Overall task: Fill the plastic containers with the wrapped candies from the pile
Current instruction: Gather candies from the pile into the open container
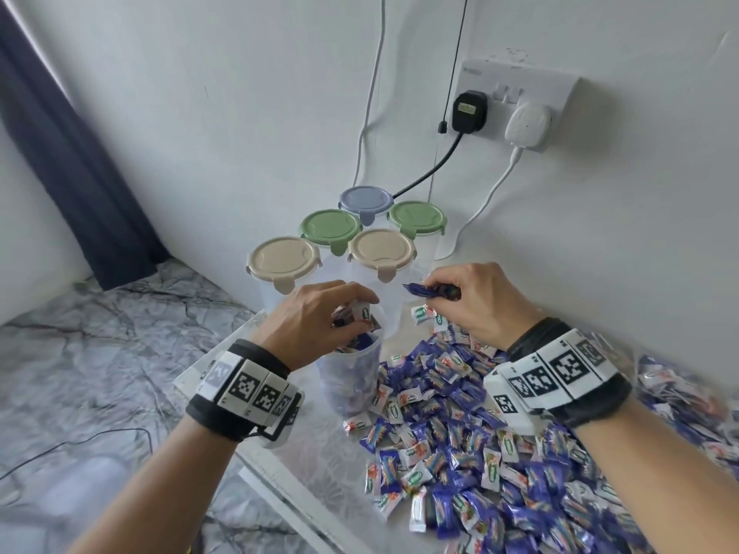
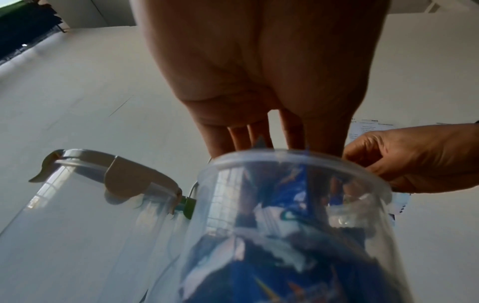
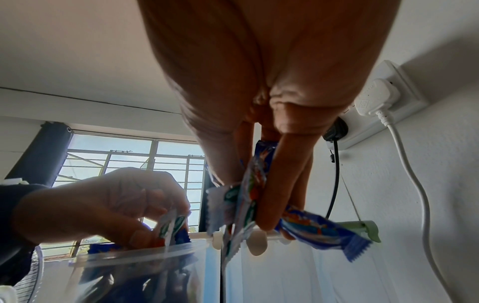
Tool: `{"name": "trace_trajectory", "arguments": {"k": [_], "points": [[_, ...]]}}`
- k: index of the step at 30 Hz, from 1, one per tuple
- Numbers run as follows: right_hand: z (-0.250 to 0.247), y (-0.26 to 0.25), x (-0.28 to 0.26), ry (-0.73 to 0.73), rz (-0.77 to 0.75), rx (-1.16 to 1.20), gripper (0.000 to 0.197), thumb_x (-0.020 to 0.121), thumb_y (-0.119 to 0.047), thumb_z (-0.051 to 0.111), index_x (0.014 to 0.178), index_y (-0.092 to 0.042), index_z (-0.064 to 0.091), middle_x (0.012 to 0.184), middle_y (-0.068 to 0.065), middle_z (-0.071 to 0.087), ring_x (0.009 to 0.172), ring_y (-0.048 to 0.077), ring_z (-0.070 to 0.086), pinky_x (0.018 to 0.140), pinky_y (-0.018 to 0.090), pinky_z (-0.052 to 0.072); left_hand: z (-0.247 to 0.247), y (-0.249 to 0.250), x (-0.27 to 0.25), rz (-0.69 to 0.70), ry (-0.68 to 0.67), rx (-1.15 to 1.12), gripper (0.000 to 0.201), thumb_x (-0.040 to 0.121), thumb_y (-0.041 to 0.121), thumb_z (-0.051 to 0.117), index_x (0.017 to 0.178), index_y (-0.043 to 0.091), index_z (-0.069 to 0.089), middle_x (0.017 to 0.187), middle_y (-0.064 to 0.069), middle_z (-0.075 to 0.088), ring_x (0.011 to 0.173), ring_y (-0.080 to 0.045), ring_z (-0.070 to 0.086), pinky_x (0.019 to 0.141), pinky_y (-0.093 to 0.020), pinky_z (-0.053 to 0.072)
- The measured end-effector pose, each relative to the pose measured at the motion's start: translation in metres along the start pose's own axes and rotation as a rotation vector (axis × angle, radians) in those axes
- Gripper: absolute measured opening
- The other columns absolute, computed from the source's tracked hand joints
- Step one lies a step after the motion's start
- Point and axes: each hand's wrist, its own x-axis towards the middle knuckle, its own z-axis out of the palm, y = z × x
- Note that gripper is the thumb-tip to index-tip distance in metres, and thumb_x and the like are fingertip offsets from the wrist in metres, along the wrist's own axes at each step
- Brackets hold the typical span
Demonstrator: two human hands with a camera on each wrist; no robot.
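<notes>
Table (image 1: 312,465): pale patterned top under both hands, carrying all items listed.
Candy pile (image 1: 500,445): blue and white wrapped candies, spread below and behind the right hand, reaching toward the person.
Lidded containers (image 1: 382,249): five clear tubs beyond both hands, by the wall; two beige lids, two green, one blue-grey, all closed.
Open container (image 1: 352,377): clear tub without lid, directly beneath the left hand, just left of the pile; partly filled with candies, seen through its wall in the left wrist view (image 2: 285,225).
Left hand (image 1: 324,313): over the open container's mouth, fingers curled downward, pinching a white-and-green candy (image 1: 363,312); possibly more candies in the grasp, though the view is blurred.
Right hand (image 1: 476,297): raised above the pile, to the right of the open container, fingers closed round a bunch of candies (image 3: 259,184); blue wrapper ends (image 1: 416,290) stick out toward the left hand.
Wall socket (image 1: 520,97): above the right hand, black and white plugs inserted.
</notes>
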Motion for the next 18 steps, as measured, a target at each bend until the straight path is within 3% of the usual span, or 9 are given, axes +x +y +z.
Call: {"name": "trace_trajectory", "arguments": {"k": [4,10,14,16,18], "points": [[0.001,-0.003,0.001,-0.008,-0.011,0.002,0.014,0.085,-0.014,0.071,0.098,-0.015,0.076,0.081,0.003,0.073,0.069,0.015,0.064,0.07,0.029,0.052,-0.003,0.001,-0.004,-0.006,-0.004,-0.011,0.035,0.088,0.047,0.058,0.12,0.033,0.064,0.11,0.01,0.069,0.094,-0.009,0.067,0.069,-0.035,0.058],[-0.003,-0.011,0.004,-0.009,-0.043,0.016,0.016,0.085,-0.011,0.07,0.098,-0.016,0.077,0.08,0.0,0.072,0.062,0.007,0.06,0.063,0.014,0.046,-0.006,0.002,-0.012,-0.036,0.073,0.016,0.036,0.09,0.055,0.055,0.115,0.032,0.068,0.109,0.014,0.068,0.086,-0.009,0.066,0.072,-0.035,0.058],[-0.006,-0.021,0.008,0.002,-0.079,0.026,0.016,0.085,-0.013,0.07,0.1,-0.017,0.077,0.081,-0.001,0.073,0.06,-0.001,0.055,0.061,0.004,0.042,-0.006,-0.001,-0.022,-0.06,0.186,-0.034,0.042,0.088,0.056,0.059,0.115,0.026,0.069,0.116,0.012,0.066,0.102,-0.007,0.063,0.083,-0.035,0.057],[-0.007,-0.028,0.011,0.008,-0.103,0.041,0.016,0.086,-0.014,0.071,0.1,-0.017,0.077,0.083,-0.001,0.074,0.062,0.001,0.059,0.063,0.009,0.047,-0.005,-0.004,-0.027,-0.094,0.207,0.0,0.052,0.083,0.06,0.063,0.124,0.028,0.063,0.129,0.012,0.058,0.115,-0.008,0.057,0.092,-0.038,0.053],[-0.006,-0.036,0.016,0.013,-0.126,0.059,0.015,0.085,-0.015,0.071,0.099,-0.017,0.077,0.083,-0.001,0.074,0.068,0.007,0.063,0.068,0.019,0.051,-0.003,-0.009,-0.033,-0.163,0.188,-0.019,0.075,0.074,0.069,0.068,0.136,0.03,0.051,0.14,0.011,0.049,0.123,-0.008,0.05,0.098,-0.035,0.049]]}}
